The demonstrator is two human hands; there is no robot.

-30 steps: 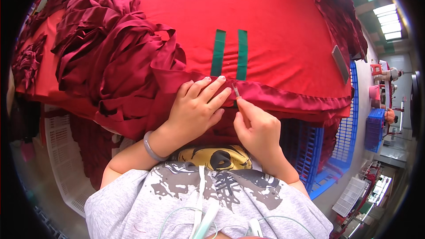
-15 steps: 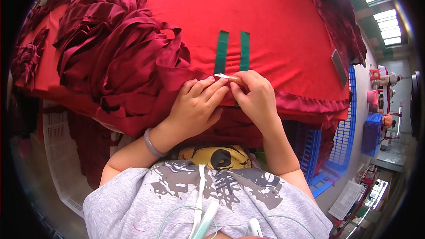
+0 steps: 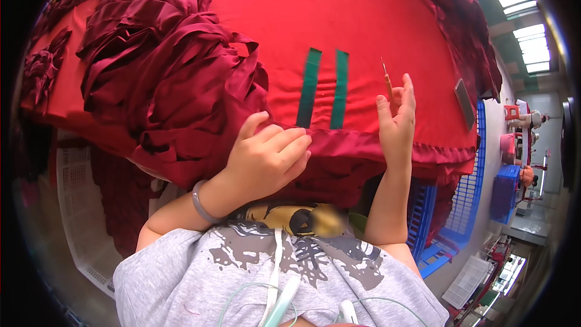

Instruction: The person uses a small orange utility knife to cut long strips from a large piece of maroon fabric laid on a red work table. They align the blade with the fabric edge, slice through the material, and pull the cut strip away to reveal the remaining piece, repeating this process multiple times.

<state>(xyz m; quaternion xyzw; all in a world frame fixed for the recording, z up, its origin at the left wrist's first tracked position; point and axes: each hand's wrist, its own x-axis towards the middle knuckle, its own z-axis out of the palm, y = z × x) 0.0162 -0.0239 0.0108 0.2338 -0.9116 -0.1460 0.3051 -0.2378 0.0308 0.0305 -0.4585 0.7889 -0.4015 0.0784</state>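
Note:
My left hand is bent over the edge of a long dark red satin fabric strip. Its fingers lie together on the cloth, the little finger raised, while the thumb is hidden beneath. To the right, my right hand is lifted off the strip, holding an awl with a brownish handle and thin metal tip pointing away from me. Two green tape strips lie on the red tabletop cover just beyond the fabric. A large crumpled heap of dark red fabric is piled at the left.
A phone-like flat object lies near the table's right edge. More dark red cloth hangs over the far right side. Below the table stand a white plastic basket at left and a blue crate at right.
My right hand has moved right and away from the left hand, carrying the awl. The left hand has shifted slightly back. A small white piece near the fingertips no longer shows.

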